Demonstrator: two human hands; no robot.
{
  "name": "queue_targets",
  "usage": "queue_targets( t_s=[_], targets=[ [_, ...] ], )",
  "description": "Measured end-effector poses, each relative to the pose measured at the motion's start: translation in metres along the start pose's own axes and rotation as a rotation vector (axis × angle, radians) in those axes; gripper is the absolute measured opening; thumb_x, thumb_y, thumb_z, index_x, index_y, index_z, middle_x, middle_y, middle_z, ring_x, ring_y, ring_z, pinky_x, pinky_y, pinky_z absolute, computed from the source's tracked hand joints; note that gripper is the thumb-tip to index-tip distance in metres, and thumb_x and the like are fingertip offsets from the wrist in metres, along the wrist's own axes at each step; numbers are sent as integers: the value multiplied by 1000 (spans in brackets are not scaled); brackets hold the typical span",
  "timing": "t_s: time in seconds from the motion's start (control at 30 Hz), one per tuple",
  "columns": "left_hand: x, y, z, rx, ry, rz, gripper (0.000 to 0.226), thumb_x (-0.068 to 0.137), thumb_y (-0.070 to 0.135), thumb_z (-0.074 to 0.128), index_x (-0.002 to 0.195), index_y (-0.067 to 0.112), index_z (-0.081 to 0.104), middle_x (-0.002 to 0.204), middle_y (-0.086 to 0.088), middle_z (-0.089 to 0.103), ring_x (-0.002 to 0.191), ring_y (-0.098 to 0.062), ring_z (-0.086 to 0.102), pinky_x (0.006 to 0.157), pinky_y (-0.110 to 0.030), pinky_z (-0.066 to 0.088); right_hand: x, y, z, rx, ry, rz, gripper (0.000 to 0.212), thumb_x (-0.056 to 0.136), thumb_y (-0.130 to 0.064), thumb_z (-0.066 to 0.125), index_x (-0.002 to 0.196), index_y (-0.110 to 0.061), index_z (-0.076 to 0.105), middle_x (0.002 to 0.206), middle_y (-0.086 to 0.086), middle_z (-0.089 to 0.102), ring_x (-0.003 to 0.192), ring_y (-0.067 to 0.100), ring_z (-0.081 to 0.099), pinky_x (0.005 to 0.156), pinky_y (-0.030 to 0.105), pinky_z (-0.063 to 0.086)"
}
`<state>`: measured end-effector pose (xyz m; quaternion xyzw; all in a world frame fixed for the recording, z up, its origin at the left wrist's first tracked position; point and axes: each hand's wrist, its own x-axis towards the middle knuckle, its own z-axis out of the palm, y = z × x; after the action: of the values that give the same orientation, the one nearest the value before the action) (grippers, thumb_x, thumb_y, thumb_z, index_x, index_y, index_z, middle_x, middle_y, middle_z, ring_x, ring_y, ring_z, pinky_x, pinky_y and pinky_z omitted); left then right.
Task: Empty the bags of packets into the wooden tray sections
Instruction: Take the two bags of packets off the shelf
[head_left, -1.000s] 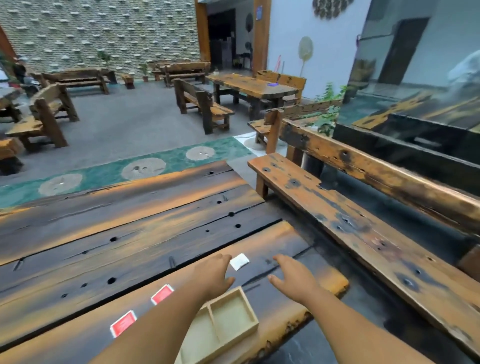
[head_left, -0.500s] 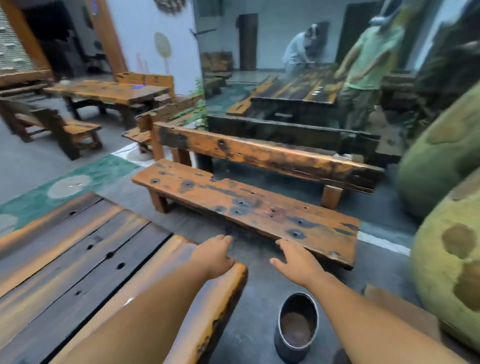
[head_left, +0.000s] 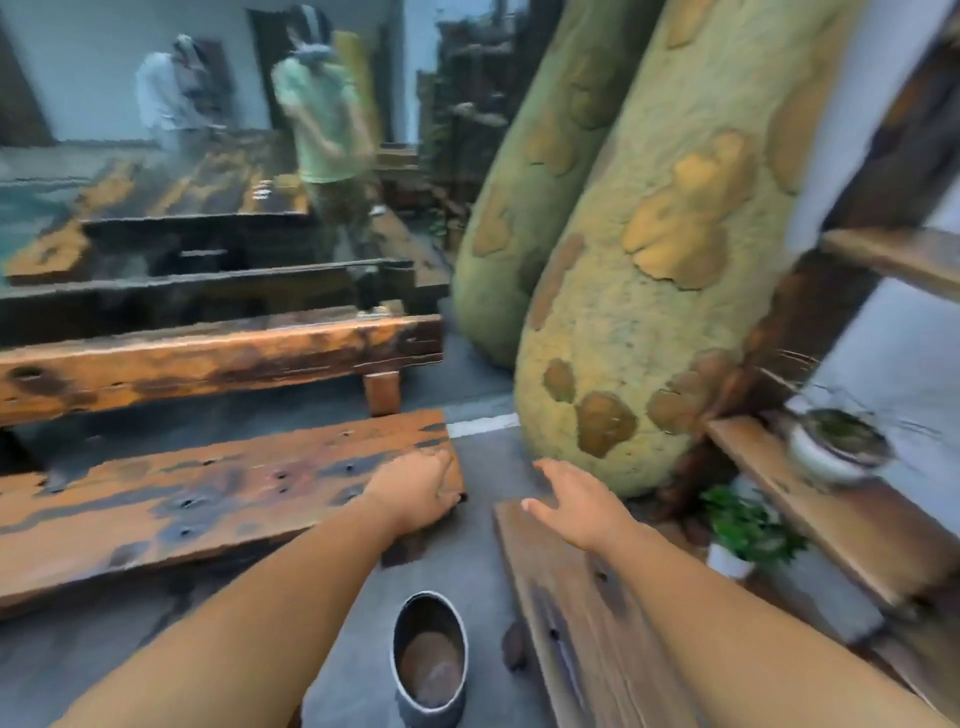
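Left hand (head_left: 415, 488) spread over bench (head_left: 208, 499), right hand (head_left: 576, 504) spread — both empty (blurred view).

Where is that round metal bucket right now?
In the head view the metal bucket stands on the grey floor, bottom centre, between the person's two forearms, with the wooden bench to its left and a wooden plank to its right.

one head-worn camera, looking forward and down. it sits close over a wooden bench (head_left: 208, 499) and a metal bucket (head_left: 429, 660) on the floor.
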<state>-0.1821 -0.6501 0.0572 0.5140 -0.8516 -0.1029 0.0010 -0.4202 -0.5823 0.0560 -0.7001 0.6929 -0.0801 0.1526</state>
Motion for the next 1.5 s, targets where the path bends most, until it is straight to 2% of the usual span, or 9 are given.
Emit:
queue_targets(
  t_s=[0.37, 0.5, 0.63, 0.9, 1.0, 1.13, 1.33, 1.43, 1.5],
  targets=[
    [85, 217, -20, 93, -31, 563, 50, 92, 47, 55, 130, 15, 50, 128, -12, 60, 118, -34, 58, 90, -43, 52, -135, 132, -79, 2, 206, 470, 66, 92, -52, 55, 146, -17, 41, 141, 9, 56, 130, 26, 53, 102, 38, 45],
    [88, 297, -18, 116, -27, 673, 50, 92, 46, 56, 131, 15, 50, 128, -12, 62, 119, -33, 58, 89, -41, 50, -185, 182, -94, 24, 250, 578, 65, 91, -54, 55, 144, -17, 43, 140, 9, 58, 127, 28, 55, 98, 38, 47],
    [84, 383, -7, 116, -25, 774, 52, 92, 44, 59, 134, 14, 51, 129, -11, 61, 119, -31, 57, 93, -42, 51, -240, 236, -112, 42, 308, 647, 57, 90, -55, 54, 131, -15, 51, 125, 9, 64, 115, 28, 60, 92, 42, 51],
    [73, 529, 8, 150, -40, 909, 56, 89, 46, 58, 138, 20, 48, 138, -7, 57, 125, -30, 55, 99, -46, 49, -344, 322, -146, 81, 381, 777, 56, 96, -49, 52, 141, -17, 47, 128, 3, 64, 113, 23, 61, 87, 35, 48],
    [69, 570, 9, 159, -34, 982, 52, 89, 46, 57, 133, 18, 50, 133, -8, 58, 121, -32, 57, 96, -46, 50, -373, 341, -154, 88, 412, 838, 53, 97, -49, 51, 140, -19, 47, 125, 1, 63, 111, 21, 60, 84, 33, 48],
    [68, 612, 9, 159, -35, 1053, 50, 89, 47, 56, 130, 20, 52, 129, -7, 60, 118, -32, 58, 94, -48, 51, -395, 354, -165, 93, 453, 900, 53, 96, -49, 51, 140, -20, 48, 125, 0, 64, 112, 21, 61, 90, 37, 52],
    [85, 653, -1, 132, -22, 1171, 55, 93, 47, 55, 139, 20, 47, 137, -7, 56, 121, -31, 56, 95, -46, 51, -406, 361, -191, 53, 492, 997, 53, 95, -47, 52, 140, -19, 50, 118, 1, 66, 105, 21, 63, 85, 34, 53],
    [103, 668, -12, 127, -7, 1234, 54, 93, 47, 53, 138, 18, 46, 137, -9, 57, 120, -32, 56, 95, -47, 51, -405, 362, -207, 29, 507, 1073, 53, 95, -49, 52, 138, -19, 51, 122, 2, 66, 108, 22, 63, 85, 31, 51],
    [116, 677, -25, 123, 22, 1267, 55, 94, 49, 52, 139, 19, 46, 136, -8, 58, 120, -31, 57, 95, -47, 51, -401, 363, -221, -1, 521, 1112, 49, 94, -50, 52, 132, -20, 54, 120, 3, 68, 106, 22, 64, 89, 36, 54]
  ],
)
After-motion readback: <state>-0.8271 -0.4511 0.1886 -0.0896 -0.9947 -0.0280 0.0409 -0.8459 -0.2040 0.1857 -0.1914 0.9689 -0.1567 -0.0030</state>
